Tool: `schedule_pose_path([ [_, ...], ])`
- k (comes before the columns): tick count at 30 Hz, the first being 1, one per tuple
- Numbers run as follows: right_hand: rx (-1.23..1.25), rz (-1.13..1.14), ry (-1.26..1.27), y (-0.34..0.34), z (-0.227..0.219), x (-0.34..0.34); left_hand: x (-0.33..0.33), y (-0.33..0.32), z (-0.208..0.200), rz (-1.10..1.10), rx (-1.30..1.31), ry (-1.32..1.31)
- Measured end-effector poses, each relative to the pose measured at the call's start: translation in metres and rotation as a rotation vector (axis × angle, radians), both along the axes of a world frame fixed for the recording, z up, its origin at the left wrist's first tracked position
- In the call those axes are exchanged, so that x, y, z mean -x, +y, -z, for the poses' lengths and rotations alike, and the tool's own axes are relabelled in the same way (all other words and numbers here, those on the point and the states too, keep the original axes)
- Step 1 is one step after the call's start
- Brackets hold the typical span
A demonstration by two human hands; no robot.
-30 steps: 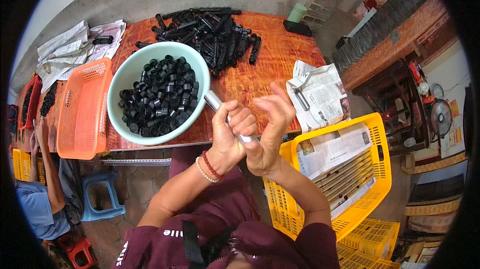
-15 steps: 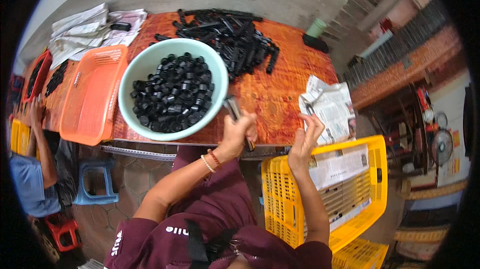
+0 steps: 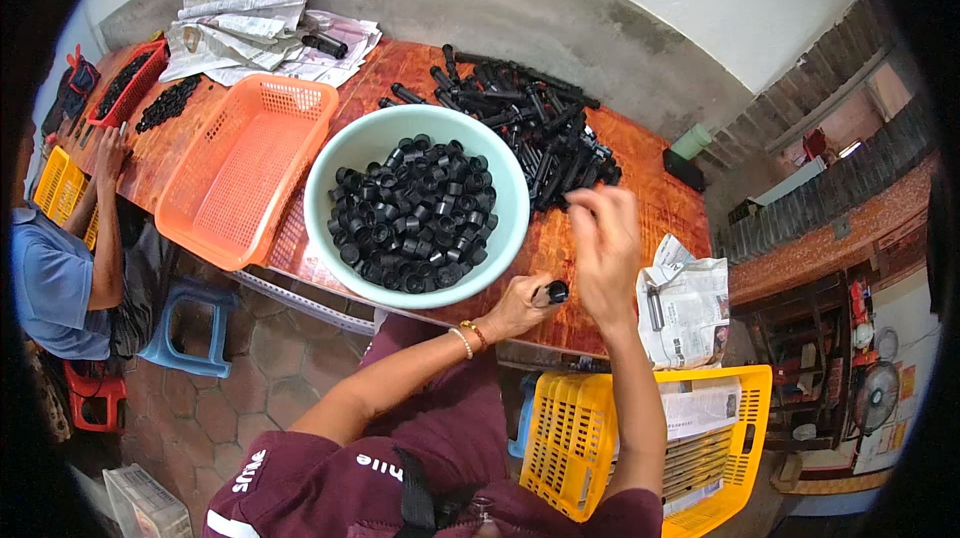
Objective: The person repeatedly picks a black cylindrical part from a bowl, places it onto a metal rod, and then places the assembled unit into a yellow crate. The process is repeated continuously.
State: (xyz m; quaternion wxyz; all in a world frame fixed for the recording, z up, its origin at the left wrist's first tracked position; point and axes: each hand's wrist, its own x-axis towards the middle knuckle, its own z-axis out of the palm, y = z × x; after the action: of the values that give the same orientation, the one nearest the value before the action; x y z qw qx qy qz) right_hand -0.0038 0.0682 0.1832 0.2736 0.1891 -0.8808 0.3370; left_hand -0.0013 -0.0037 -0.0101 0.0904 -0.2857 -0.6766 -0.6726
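Note:
My left hand (image 3: 522, 304) rests at the near edge of the wooden table (image 3: 660, 200), shut on a small black cap (image 3: 557, 290). Raised above the table, my right hand (image 3: 602, 240) hovers just right of it, fingers curled and blurred; I cannot tell whether anything is in it. Left of both hands stands a pale green bowl (image 3: 512, 200) full of small black caps (image 3: 415, 213). A pile of black tubes (image 3: 530, 126) lies on the table beyond my right hand.
An empty orange basket (image 3: 245, 163) sits left of the bowl. Folded newspaper with a metal tube (image 3: 683, 303) lies at the right. A yellow crate (image 3: 650, 443) holding paper stands below. Another person (image 3: 75, 238) sits at the far left by a red tray (image 3: 128, 83).
The silver tube once held between both hands is gone from them. My right hand rose off the table toward the tube pile. The view tilted, showing more of the table's left side.

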Motion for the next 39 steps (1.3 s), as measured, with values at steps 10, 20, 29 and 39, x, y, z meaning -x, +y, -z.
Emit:
schedule_pose_path([
  [10,-0.648,-0.584,-0.535,-0.073,0.070,0.083,0.000,0.005,0.006,0.055,0.052,-0.113],
  [20,-0.333,-0.575,-0.364,-0.039,0.055,0.077,0.001,0.004,-0.012,0.046,-0.031,-0.143],
  [29,0.418,-0.232,-0.611,0.055,0.026,-0.027,0.001,0.004,-0.015,0.046,-0.007,-0.041],
  [39,0.167,-0.135,-0.231,0.055,0.056,-0.047,0.001,0.001,-0.023,0.080,-0.054,-0.053],
])
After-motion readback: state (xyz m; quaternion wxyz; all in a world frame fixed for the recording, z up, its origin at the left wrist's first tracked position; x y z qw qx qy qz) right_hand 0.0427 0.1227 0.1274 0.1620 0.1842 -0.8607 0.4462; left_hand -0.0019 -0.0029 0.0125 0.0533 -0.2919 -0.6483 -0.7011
